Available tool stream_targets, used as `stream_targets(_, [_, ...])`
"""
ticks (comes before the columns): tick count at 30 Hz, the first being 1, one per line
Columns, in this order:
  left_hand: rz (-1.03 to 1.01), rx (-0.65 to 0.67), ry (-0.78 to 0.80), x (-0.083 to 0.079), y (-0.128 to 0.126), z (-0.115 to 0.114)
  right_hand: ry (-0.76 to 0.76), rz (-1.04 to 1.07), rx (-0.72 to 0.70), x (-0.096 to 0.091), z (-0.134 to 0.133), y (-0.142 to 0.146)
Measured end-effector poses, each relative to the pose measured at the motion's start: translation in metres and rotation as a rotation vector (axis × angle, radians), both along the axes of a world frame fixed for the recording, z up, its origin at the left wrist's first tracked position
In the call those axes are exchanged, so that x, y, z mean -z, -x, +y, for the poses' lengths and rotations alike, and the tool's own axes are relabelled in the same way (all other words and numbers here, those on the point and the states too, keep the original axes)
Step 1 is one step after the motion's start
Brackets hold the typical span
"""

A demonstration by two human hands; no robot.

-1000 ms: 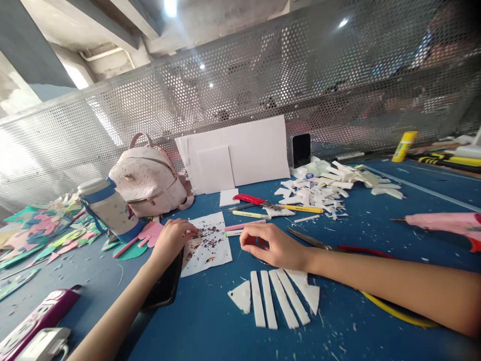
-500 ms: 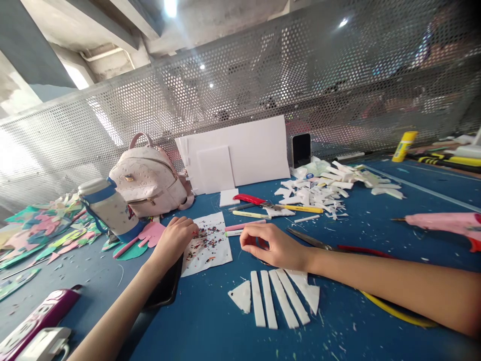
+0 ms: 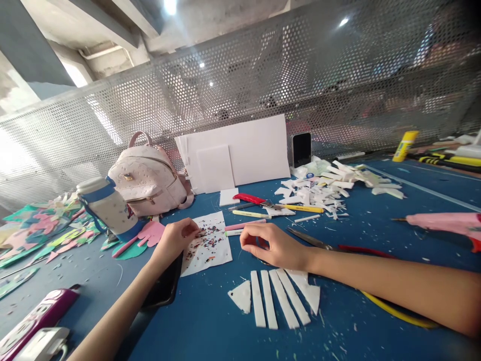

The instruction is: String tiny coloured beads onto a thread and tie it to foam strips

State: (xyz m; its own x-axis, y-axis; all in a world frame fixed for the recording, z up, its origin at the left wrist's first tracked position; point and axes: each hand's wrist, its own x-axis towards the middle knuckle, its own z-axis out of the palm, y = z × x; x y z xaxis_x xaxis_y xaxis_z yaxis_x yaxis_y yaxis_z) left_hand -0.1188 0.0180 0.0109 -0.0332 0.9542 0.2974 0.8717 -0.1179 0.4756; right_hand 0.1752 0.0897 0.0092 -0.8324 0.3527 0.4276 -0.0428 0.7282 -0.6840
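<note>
My left hand rests at the left edge of a white paper sheet strewn with tiny coloured bits, its fingertips pinched together over the bits. What the pinch holds is too small to name. My right hand lies curled on the blue table just right of the sheet, fingers bent around something red underneath that I cannot make out. Several white foam strips and triangles lie in a row in front of my right hand. A pink pen lies just beyond it.
A dark phone lies under my left wrist. A water bottle and pink backpack stand at left, white boards at the back, white scraps, scissors, a pink glue gun at right.
My left hand's fingers have shifted slightly over the bits on the paper. My right hand has stayed where it was.
</note>
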Motion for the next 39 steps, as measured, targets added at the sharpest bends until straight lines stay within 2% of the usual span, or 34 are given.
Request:
stream_targets(4, [-0.203,0.001,0.009,0.002,-0.004,-0.002,-0.004,0.006,0.009,0.0,0.0,0.0])
stream_targets(10, [-0.377,-0.036,-0.047,0.004,-0.019,-0.005,-0.008,0.04,0.016,0.0,0.0,0.002])
stream_targets(16, [-0.532,0.031,-0.066,0.005,-0.066,-0.017,0.028,0.101,0.114,-0.002,-0.004,0.001])
stream_targets(19, [-0.66,0.085,-0.068,0.002,-0.09,-0.028,0.025,0.138,0.11,-0.003,-0.008,-0.001])
stream_targets(22, [-0.727,0.076,-0.062,0.0,-0.103,-0.038,-0.024,0.178,0.074,-0.003,-0.01,-0.002])
stream_targets(30, [-0.762,0.094,-0.066,0.003,-0.109,-0.044,-0.166,0.23,0.012,0.0,-0.011,-0.001])
stream_targets(39, [-0.762,0.11,-0.069,0.003,-0.111,-0.047,-0.209,0.196,0.004,0.005,-0.01,-0.001])
